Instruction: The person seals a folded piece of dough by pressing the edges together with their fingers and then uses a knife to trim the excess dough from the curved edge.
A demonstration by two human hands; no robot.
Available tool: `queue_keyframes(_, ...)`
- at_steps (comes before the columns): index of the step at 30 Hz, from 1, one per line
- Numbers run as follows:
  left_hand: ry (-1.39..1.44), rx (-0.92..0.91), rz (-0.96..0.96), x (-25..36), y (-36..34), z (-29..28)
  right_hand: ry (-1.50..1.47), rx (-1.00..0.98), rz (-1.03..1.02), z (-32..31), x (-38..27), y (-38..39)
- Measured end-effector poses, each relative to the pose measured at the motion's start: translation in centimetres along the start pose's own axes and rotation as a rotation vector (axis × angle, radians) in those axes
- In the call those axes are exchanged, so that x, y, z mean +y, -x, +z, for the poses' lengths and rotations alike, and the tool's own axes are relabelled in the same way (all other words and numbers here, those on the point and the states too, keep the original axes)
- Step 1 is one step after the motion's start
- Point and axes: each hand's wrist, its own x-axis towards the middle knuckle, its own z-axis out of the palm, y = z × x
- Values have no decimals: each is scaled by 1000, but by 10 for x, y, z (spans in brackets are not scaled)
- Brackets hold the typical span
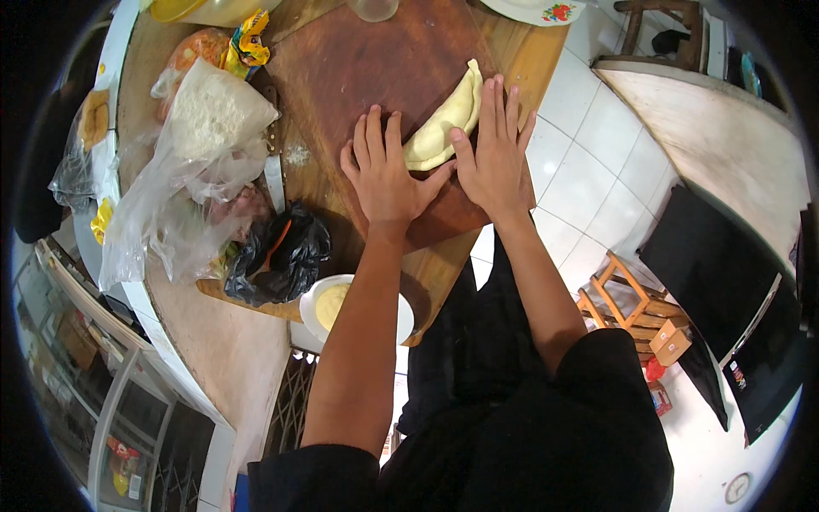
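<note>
A pale yellow, half-moon filled dough pastry lies slantwise on a dark reddish-brown wooden board. My left hand rests flat on the board at the pastry's near left end, fingers stretched out and thumb reaching toward it. On the pastry's right side, my right hand lies with its fingers straight and pointing away from me. Its thumb touches the pastry's edge. Neither hand is wrapped around anything.
Left of the board are a clear plastic bag with white dough or flour, a knife and a crumpled black plastic bag. A white bowl of yellow mixture sits at the near edge, partly behind my left forearm. A floral plate stands far right.
</note>
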Motion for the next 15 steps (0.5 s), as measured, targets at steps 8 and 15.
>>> queue_keyframes(8, -2, -22, -24, 2, -1, -3, -10, 46, 0, 1, 4, -18)
queue_keyframes(15, 21, -12, -34, 2, 1, -1, 5, 77, -82, -3, 18, -41)
